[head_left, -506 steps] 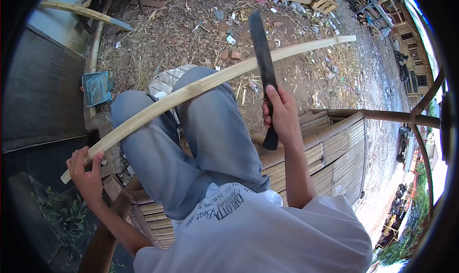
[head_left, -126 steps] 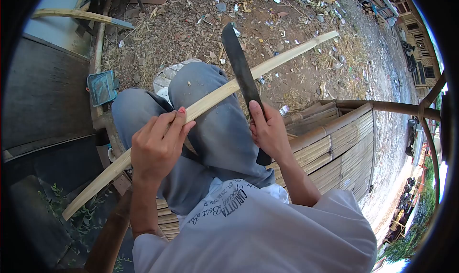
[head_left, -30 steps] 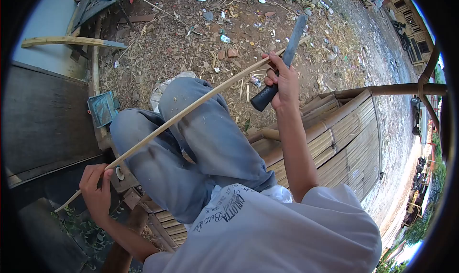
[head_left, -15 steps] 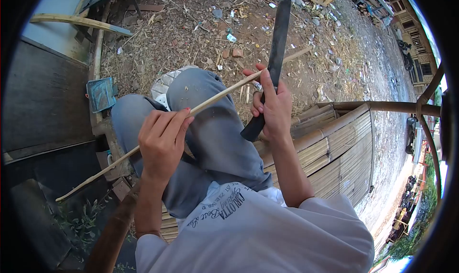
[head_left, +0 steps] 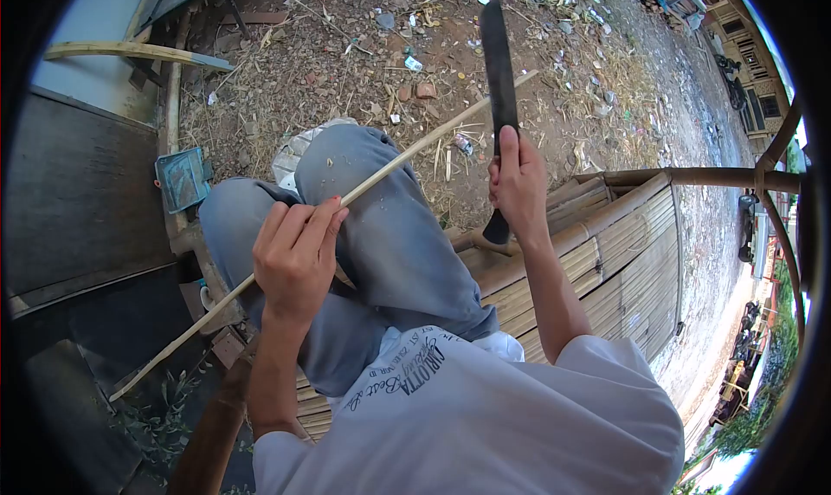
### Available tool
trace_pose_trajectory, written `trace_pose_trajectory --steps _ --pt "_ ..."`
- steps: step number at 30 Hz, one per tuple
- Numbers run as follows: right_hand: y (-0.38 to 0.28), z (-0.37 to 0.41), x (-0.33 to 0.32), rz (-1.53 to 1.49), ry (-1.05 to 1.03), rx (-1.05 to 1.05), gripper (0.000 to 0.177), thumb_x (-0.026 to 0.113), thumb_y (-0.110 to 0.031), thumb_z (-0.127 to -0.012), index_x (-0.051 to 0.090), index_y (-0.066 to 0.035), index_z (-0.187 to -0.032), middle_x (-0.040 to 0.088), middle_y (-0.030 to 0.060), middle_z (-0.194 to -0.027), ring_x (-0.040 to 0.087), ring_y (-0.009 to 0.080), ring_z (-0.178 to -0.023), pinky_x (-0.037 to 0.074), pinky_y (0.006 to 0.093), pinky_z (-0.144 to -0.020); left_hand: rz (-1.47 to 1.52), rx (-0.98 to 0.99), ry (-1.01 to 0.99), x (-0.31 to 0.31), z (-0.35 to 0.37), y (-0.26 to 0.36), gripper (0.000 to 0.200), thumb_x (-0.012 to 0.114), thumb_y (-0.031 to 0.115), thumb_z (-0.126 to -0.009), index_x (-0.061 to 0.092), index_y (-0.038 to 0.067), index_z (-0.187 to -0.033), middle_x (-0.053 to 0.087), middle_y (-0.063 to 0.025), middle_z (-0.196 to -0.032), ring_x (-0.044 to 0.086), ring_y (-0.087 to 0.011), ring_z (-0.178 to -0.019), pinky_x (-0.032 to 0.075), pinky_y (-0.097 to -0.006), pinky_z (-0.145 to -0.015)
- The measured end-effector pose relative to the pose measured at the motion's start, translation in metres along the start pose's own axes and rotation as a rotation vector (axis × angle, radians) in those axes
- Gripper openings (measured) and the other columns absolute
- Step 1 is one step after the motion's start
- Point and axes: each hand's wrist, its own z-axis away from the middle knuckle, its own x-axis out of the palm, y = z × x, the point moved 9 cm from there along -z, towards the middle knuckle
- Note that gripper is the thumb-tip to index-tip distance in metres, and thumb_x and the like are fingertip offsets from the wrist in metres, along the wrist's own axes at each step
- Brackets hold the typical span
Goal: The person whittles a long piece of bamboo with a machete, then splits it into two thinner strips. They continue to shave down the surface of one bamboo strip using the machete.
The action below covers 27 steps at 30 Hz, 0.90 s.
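A long, thin, pale wooden stick (head_left: pixel 407 155) runs diagonally across my lap, its lower end down at the left and its upper end out over the ground. My left hand (head_left: pixel 297 254) pinches it near the middle, above my knees. In my right hand (head_left: pixel 522 186) is a dark machete (head_left: pixel 499 66), gripped by the handle with the thumb laid along it. The blade points away from me and overlaps the stick close to its upper end in this view. Grey trousers (head_left: pixel 381 226) cover my legs beneath the stick.
On the right stands a slatted bamboo bench (head_left: pixel 606 261) with a curved bamboo pole (head_left: pixel 718 179) behind it. A blue plastic basket (head_left: pixel 182 180) lies at the left beside a dark panel (head_left: pixel 86 192). Bricks (head_left: pixel 425 90), wood chips and litter cover the dirt ahead.
My right hand has moved right with the machete, and its fingers have come off the stick. The stick has shifted slightly down and left, with my left hand still on it.
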Motion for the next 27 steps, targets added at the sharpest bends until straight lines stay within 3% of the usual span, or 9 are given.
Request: trace_pose_trajectory --steps 3,5,8,10,13,16,19,23,27 --pt "0.015 -0.006 -0.016 -0.204 0.118 0.189 0.040 0.047 -0.035 -0.100 0.058 0.002 -0.089 0.050 0.0094 -0.056 0.053 0.0185 -0.054 0.040 0.0348 -0.054 0.014 -0.011 0.018 0.001 -0.002 -0.002 0.016 0.075 0.003 -0.075 0.070 0.001 -0.090 0.061 -0.0060 -0.072 0.051 -0.0216 -0.063 0.042 -0.0344 -0.056" --pt "-0.026 0.039 0.042 0.025 -0.150 -0.049 0.043 0.043 -0.035 -0.102 0.055 0.002 -0.081 0.046 0.0064 -0.054 0.051 0.0167 -0.051 0.039 0.0338 -0.052 0.029 -0.016 0.007 0.003 -0.002 -0.001 0.016 0.075 0.003 -0.075 0.070 0.001 -0.090 0.061 -0.0062 -0.072 0.051 -0.0217 -0.063 0.042 -0.0345 -0.056" --pt "-0.038 0.047 0.051 0.128 -0.186 -0.196 0.046 0.041 -0.035 -0.103 0.051 0.000 -0.074 0.042 0.0043 -0.052 0.047 0.0153 -0.049 0.038 0.0328 -0.051 0.030 -0.013 -0.015 0.004 -0.005 -0.003 0.015 0.075 0.004 -0.075 0.070 0.001 -0.090 0.061 -0.0063 -0.072 0.051 -0.0218 -0.063 0.042 -0.0344 -0.057" --pt "-0.008 0.003 0.001 -0.011 0.082 0.037 0.046 0.042 -0.035 -0.102 0.052 0.000 -0.075 0.045 0.0052 -0.054 0.047 0.0154 -0.050 0.038 0.0327 -0.051 0.033 -0.027 -0.010 0.003 -0.004 -0.002 0.016 0.075 0.004 -0.075 0.070 0.001 -0.090 0.061 -0.0064 -0.072 0.051 -0.0219 -0.063 0.042 -0.0341 -0.057" --pt "0.006 -0.010 -0.021 -0.188 0.156 0.226 0.045 0.042 -0.035 -0.102 0.051 0.000 -0.075 0.046 0.0048 -0.054 0.048 0.0150 -0.050 0.038 0.0329 -0.051 0.038 -0.015 -0.004 0.004 -0.003 -0.001 0.017 0.075 0.004 -0.075 0.071 0.000 -0.091 0.061 -0.0063 -0.072 0.051 -0.0218 -0.063 0.042 -0.0343 -0.057" --pt "-0.041 0.058 0.056 0.056 -0.151 -0.167 0.042 0.045 -0.035 -0.100 0.057 0.002 -0.082 0.051 0.0117 -0.057 0.050 0.0236 -0.048 0.039 0.0383 -0.052 0.029 0.004 0.007 0.005 -0.004 -0.001 0.015 0.075 0.006 -0.076 0.070 0.002 -0.090 0.057 -0.0042 -0.070 0.051 -0.0207 -0.063 0.043 -0.0335 -0.056" --pt "-0.033 0.041 0.040 0.130 -0.095 -0.125 0.041 0.047 -0.035 -0.100 0.059 0.002 -0.085 0.052 0.0152 -0.058 0.051 0.0260 -0.051 0.038 0.0401 -0.052 0.046 -0.008 -0.001 0.003 -0.004 -0.003 0.015 0.075 0.006 -0.076 0.070 0.002 -0.090 0.057 -0.0043 -0.070 0.050 -0.0209 -0.062 0.043 -0.0337 -0.055" --pt "0.003 -0.029 -0.048 0.079 0.274 0.002 0.043 0.046 -0.035 -0.100 0.059 0.002 -0.083 0.051 0.0145 -0.057 0.050 0.0247 -0.050 0.037 0.0398 -0.051 0.011 0.021 0.005 0.000 -0.002 0.000 0.015 0.075 0.006 -0.076 0.070 0.001 -0.089 0.057 -0.0046 -0.069 0.050 -0.0214 -0.062 0.042 -0.0340 -0.055" --pt "-0.042 0.018 0.011 0.319 0.011 -0.177 0.037 0.048 -0.035 -0.099 0.058 0.000 -0.097 0.062 0.0244 -0.075 0.064 0.0325 -0.065 0.046 0.0418 -0.060 0.031 -0.016 -0.001 0.002 -0.002 -0.002 0.015 0.074 0.005 -0.076 0.070 0.001 -0.090 0.057 -0.0050 -0.069 0.049 -0.0221 -0.062 0.042 -0.0346 -0.055"
